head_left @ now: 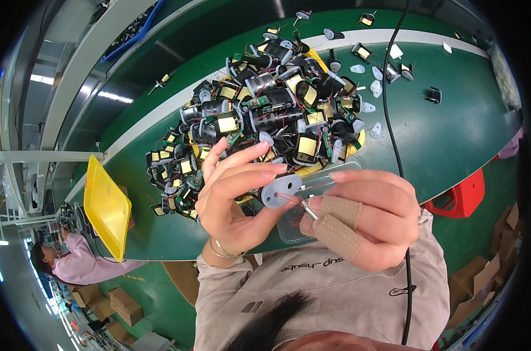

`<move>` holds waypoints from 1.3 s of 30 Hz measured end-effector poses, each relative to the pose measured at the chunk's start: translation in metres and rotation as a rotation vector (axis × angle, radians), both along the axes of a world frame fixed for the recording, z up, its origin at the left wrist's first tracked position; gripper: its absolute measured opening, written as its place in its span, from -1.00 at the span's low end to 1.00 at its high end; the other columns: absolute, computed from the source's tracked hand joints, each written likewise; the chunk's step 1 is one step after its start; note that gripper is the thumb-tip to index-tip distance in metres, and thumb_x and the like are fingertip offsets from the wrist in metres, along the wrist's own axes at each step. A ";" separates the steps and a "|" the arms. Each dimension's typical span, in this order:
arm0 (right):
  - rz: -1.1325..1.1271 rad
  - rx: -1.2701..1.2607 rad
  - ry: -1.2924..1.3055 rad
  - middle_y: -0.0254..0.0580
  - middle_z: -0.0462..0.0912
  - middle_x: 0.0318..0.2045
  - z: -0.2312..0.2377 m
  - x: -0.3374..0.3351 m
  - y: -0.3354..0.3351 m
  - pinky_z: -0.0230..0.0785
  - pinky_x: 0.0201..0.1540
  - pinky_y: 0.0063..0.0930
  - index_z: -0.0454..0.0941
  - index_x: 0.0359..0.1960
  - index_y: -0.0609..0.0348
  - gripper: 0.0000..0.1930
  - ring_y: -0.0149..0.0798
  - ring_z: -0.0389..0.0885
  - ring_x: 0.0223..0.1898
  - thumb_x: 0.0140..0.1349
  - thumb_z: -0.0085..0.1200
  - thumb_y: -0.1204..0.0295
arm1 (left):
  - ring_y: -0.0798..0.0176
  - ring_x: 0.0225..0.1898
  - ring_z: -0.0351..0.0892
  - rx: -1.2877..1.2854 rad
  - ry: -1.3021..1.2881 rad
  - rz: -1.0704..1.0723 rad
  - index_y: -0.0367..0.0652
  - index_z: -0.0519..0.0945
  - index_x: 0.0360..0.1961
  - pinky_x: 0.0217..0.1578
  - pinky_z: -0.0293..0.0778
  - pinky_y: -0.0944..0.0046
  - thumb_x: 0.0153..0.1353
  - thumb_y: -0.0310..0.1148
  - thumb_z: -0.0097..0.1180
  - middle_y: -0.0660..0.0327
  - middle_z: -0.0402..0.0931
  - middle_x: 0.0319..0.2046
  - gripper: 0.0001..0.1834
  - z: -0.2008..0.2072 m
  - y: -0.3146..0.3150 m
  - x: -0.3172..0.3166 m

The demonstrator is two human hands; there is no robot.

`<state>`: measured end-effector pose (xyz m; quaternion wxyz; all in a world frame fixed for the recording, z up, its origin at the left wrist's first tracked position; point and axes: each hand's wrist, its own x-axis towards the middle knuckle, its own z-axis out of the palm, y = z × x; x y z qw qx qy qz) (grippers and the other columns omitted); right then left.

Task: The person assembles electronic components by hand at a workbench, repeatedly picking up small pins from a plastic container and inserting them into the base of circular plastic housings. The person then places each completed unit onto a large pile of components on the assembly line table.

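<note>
In front of me, my left hand (233,202) pinches a pale grey plastic end cap (272,194) with round holes between thumb and fingers. Behind the cap is a dark body, mostly hidden by the hand. Thin red wires (290,198) come out of one hole and run to my right hand (371,219). Two of that hand's fingers are wrapped in beige tape. It is closed on the wires and on a short silvery pin (310,210) at its fingertips. Under both hands lies a clear plastic tray (286,238), partly covered by them.
Beyond my hands is a large heap of black cylindrical parts (271,120) with yellow pads and green circuit boards. Loose grey caps (376,89) lie right of it. A black cable (392,126) crosses the green table (452,140). At left stand a yellow tray (104,205) and a seated person (81,260).
</note>
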<state>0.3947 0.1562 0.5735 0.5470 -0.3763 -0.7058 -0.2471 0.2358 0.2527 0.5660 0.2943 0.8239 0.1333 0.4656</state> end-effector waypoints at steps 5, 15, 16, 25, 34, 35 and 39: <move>-0.027 -0.072 -0.053 -0.25 0.61 -0.44 0.005 0.000 -0.006 0.57 -0.37 -0.46 0.52 -0.42 0.14 -0.74 -0.36 0.51 -0.44 -0.18 0.33 0.46 | 0.08 -0.10 0.58 0.054 0.021 0.036 -0.10 0.46 -0.26 0.14 0.10 -0.07 -0.23 -0.40 0.43 0.23 0.65 -0.38 -0.53 0.002 0.001 -0.003; -0.021 -0.073 -0.055 -0.26 0.61 -0.44 0.003 0.000 -0.007 0.58 -0.36 -0.47 0.51 -0.42 0.12 -0.74 -0.37 0.51 -0.44 -0.16 0.33 0.46 | 0.08 -0.08 0.57 0.100 0.040 0.080 -0.10 0.45 -0.26 0.14 0.09 -0.09 -0.21 -0.39 0.42 0.24 0.65 -0.40 -0.54 0.000 -0.001 -0.003; -0.001 -0.075 -0.058 -0.26 0.61 -0.43 0.002 0.001 -0.007 0.57 -0.36 -0.47 0.51 -0.42 0.12 -0.74 -0.36 0.51 -0.44 -0.16 0.34 0.46 | 0.08 -0.09 0.57 0.101 0.039 0.080 -0.10 0.45 -0.27 0.14 0.09 -0.09 -0.21 -0.38 0.42 0.24 0.65 -0.40 -0.54 0.000 0.000 -0.003; 0.072 0.001 0.014 -0.24 0.61 -0.42 -0.002 0.005 0.007 0.49 -0.42 -0.58 0.60 -0.44 0.17 -0.82 -0.34 0.54 -0.44 -0.16 0.11 0.47 | 0.07 -0.09 0.57 0.107 0.051 0.073 -0.10 0.45 -0.27 0.15 0.08 -0.09 -0.22 -0.43 0.41 0.25 0.65 -0.40 -0.55 0.002 0.000 -0.003; 0.251 -0.274 0.215 -0.27 0.58 -0.49 0.000 0.007 0.013 0.40 -0.49 -0.55 0.62 -0.41 0.18 -0.75 -0.28 0.51 -0.49 -0.23 0.23 0.46 | 0.08 -0.13 0.59 -0.037 -0.066 -0.087 -0.13 0.49 -0.26 0.08 0.15 -0.07 -0.26 -0.47 0.40 0.21 0.65 -0.38 -0.55 -0.004 0.000 0.002; 0.360 -0.369 0.336 -0.27 0.58 -0.51 0.002 0.007 0.014 0.40 -0.48 -0.51 0.63 -0.40 0.20 -0.73 -0.25 0.51 -0.50 -0.25 0.28 0.46 | 0.08 -0.13 0.59 -0.036 -0.066 -0.081 -0.13 0.49 -0.26 0.08 0.15 -0.07 -0.26 -0.47 0.40 0.21 0.65 -0.38 -0.55 -0.001 0.001 -0.001; 0.311 -0.497 0.349 -0.31 0.60 -0.51 0.013 0.017 0.016 0.36 -0.47 -0.49 0.63 -0.39 0.19 -0.66 -0.27 0.51 -0.51 -0.32 0.37 0.42 | 0.17 -0.19 0.62 0.088 0.072 -0.083 -0.17 0.51 -0.22 0.02 0.20 -0.03 -0.30 -0.43 0.44 0.21 0.65 -0.35 -0.48 0.006 0.004 -0.008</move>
